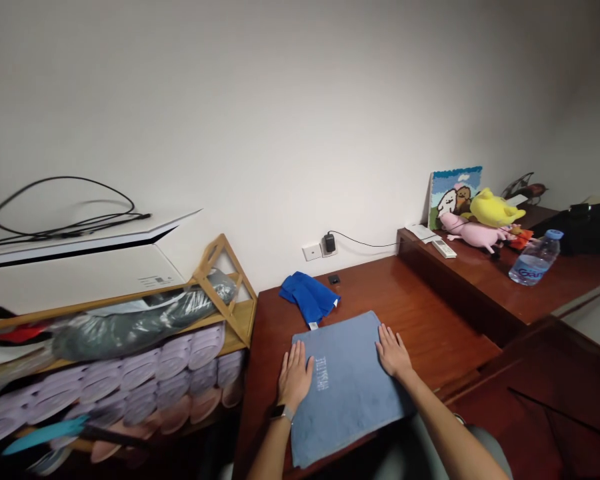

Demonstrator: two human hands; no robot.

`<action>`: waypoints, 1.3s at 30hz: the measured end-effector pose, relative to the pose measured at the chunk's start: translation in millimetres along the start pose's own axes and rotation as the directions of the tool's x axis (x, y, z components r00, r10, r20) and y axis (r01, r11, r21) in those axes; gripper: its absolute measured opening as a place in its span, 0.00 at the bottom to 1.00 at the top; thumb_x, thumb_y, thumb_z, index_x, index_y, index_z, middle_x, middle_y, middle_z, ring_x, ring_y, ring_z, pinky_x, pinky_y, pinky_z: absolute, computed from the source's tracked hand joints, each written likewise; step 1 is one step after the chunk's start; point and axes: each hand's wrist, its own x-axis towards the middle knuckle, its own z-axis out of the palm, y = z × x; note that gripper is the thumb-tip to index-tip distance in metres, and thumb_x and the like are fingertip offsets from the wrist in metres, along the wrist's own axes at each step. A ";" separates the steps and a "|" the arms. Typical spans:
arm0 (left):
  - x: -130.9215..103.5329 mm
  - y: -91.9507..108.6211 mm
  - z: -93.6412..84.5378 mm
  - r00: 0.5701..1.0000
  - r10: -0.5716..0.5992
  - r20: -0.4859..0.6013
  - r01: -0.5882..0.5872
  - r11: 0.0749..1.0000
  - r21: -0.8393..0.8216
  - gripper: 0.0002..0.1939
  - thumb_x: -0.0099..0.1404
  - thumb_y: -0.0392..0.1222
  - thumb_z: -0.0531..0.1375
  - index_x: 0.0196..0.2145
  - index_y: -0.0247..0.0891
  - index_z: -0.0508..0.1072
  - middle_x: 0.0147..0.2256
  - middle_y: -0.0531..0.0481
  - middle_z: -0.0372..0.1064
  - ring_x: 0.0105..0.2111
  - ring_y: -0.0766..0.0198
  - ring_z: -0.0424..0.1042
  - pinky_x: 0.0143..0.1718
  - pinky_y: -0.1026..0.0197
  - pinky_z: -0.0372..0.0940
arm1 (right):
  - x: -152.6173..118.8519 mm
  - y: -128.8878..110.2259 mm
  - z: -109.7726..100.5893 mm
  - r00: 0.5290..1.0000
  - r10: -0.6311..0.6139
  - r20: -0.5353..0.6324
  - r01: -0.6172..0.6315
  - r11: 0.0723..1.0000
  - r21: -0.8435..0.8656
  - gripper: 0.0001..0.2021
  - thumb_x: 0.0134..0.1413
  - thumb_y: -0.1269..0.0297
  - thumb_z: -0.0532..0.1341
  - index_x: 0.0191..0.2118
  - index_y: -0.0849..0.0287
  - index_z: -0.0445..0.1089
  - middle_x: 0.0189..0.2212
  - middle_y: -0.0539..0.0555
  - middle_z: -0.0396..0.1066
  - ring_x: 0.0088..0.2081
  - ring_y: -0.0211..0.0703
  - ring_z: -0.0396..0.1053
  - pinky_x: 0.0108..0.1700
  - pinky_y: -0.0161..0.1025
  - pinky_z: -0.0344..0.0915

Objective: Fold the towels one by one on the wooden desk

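Note:
A blue-grey towel [347, 390] with pale lettering near its left side lies spread flat on the reddish-brown desk, its near edge reaching the desk's front. My left hand [296, 377] rests flat on the towel's left edge, fingers stretched out. On the opposite edge, my right hand [393, 351] lies flat too, with its fingers apart. Just beyond the towel's far left corner sits a crumpled bright blue cloth [309, 297] with a white tag. Neither hand grips anything.
On the left, a wooden rack [227, 280] holds lilac and pink slippers [163, 363]. A charger [329, 242] is plugged into the wall. The raised desk section at right carries a water bottle [536, 259], a pink plush toy [473, 232], a yellow plush toy [495, 209] and a remote [445, 249].

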 end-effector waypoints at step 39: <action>-99.5 26.8 11.2 0.997 0.063 -0.036 -0.065 0.995 -0.069 0.29 0.77 0.50 0.45 0.72 0.45 0.60 0.71 0.48 0.58 0.71 0.52 0.58 0.70 0.42 0.58 | -92.8 -43.7 51.4 0.960 -0.235 -0.153 0.255 0.958 0.128 0.30 0.74 0.54 0.43 0.75 0.57 0.51 0.74 0.53 0.49 0.75 0.49 0.47 0.75 0.54 0.44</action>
